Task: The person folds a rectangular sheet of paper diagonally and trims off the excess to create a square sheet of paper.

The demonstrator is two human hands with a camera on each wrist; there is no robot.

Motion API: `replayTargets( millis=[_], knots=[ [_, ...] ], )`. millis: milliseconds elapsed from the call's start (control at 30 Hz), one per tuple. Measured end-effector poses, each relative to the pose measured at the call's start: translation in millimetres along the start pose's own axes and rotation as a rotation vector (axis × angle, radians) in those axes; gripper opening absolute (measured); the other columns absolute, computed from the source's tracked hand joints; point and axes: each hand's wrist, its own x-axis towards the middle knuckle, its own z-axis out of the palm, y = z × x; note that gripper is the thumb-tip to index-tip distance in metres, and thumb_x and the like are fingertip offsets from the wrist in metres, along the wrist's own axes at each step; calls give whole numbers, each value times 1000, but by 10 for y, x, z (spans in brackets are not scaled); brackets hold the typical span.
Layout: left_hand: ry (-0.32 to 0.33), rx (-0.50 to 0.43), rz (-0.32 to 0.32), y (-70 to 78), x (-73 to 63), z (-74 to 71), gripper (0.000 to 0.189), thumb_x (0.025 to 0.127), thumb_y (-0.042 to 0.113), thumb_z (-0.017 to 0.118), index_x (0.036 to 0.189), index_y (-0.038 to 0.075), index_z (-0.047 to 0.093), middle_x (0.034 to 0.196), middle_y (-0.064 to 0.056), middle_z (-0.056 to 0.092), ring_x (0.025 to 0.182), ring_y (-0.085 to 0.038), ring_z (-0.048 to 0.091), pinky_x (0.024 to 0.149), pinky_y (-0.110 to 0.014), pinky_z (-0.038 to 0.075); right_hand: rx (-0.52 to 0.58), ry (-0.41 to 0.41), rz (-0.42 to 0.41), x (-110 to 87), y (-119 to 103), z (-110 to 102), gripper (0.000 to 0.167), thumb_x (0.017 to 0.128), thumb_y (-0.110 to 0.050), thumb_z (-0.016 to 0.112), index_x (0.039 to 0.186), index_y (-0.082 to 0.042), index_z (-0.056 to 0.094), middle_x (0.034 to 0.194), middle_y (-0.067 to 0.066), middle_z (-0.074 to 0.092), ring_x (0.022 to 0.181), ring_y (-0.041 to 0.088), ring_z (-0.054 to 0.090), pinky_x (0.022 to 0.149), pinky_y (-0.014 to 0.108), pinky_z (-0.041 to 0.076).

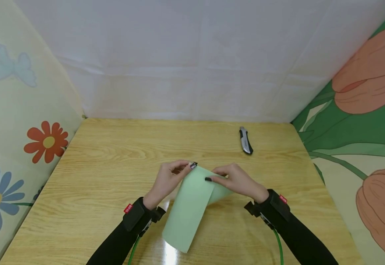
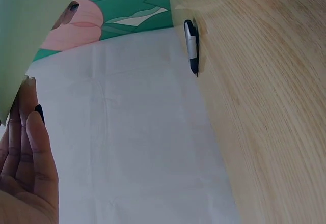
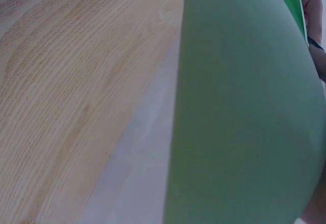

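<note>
A sheet of light green paper (image 1: 187, 211) is bent over into a curve above the table, its lower end toward the near edge. My left hand (image 1: 170, 179) pinches the paper's upper left corner between thumb and fingers. At the upper right, my right hand (image 1: 238, 181) pinches the sheet, the thumb lying on its front face and the fingers mostly behind. In the left wrist view the left hand (image 2: 30, 163) is beside the paper's edge (image 2: 30, 25). The paper (image 3: 239, 107) fills much of the right wrist view and hides most of the right hand.
A grey and black utility knife (image 1: 246, 141) lies on the wooden table (image 1: 113, 147), beyond the right hand. White cloth (image 1: 195, 66) hangs behind the table's far edge. Flower-printed panels stand at the left and right. Green cables (image 1: 279, 244) run from both wrist cameras.
</note>
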Motion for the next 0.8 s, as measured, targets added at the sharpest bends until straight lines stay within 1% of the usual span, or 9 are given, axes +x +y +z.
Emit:
replayTargets(
  millis=[233, 367, 467, 500, 600, 667, 733, 800],
  knots=[
    [-5, -10, 15, 4, 6, 8, 12, 88, 2, 63, 95, -3, 71, 85, -13, 71, 69, -13, 64, 63, -24, 53, 9, -2, 18, -9, 13, 1, 11, 92, -9, 59, 95, -7, 70, 87, 2, 70, 70, 4, 61, 63, 23, 49],
    [-13, -9, 14, 6, 5, 5, 13, 88, 2, 63, 96, -3, 72, 87, -14, 71, 71, -14, 64, 64, -25, 53, 5, 1, 22, -10, 7, 0, 11, 92, -9, 59, 94, -7, 70, 86, 2, 70, 70, 4, 61, 63, 23, 49],
    [-49, 0, 6, 4, 0, -14, 16, 87, 4, 65, 101, -3, 71, 88, -13, 71, 74, -15, 65, 65, -25, 53, -21, 11, 12, -16, -2, -1, 11, 92, -10, 60, 93, -8, 70, 85, 1, 70, 68, 3, 59, 61, 22, 47],
    [-67, 5, 4, 3, -3, -24, 17, 86, 5, 66, 102, -2, 71, 89, -13, 71, 75, -16, 65, 66, -25, 53, -42, 20, 3, -21, -4, 0, 10, 92, -10, 60, 93, -8, 70, 82, 0, 69, 64, 2, 56, 59, 21, 45],
    [-124, 30, 10, -7, -17, -64, 21, 84, 7, 69, 103, -1, 71, 93, -12, 70, 78, -17, 66, 68, -26, 54, -146, 64, -52, -41, -16, 10, 9, 91, -12, 62, 93, -9, 70, 80, -1, 69, 59, 1, 52, 55, 19, 39],
    [-149, 48, 35, -13, -26, -86, 20, 82, 6, 71, 101, 0, 72, 95, -12, 70, 79, -17, 67, 69, -26, 54, -242, 103, -119, -60, -27, 21, 10, 89, -11, 63, 95, -8, 71, 81, 1, 69, 60, 3, 55, 55, 18, 40],
    [-153, 66, 81, -13, -32, -99, 17, 82, 5, 71, 98, 1, 72, 94, -11, 71, 79, -17, 66, 70, -27, 55, -329, 143, -191, -77, -47, 28, 12, 87, -11, 65, 97, -6, 71, 83, 3, 70, 64, 5, 60, 58, 16, 45],
    [-143, 76, 138, -7, -33, -101, 15, 80, 3, 72, 95, 2, 73, 92, -9, 71, 80, -16, 67, 72, -28, 55, -402, 187, -257, -85, -69, 35, 14, 84, -9, 69, 97, -5, 72, 83, 5, 71, 66, 7, 63, 59, 17, 48]
  ],
)
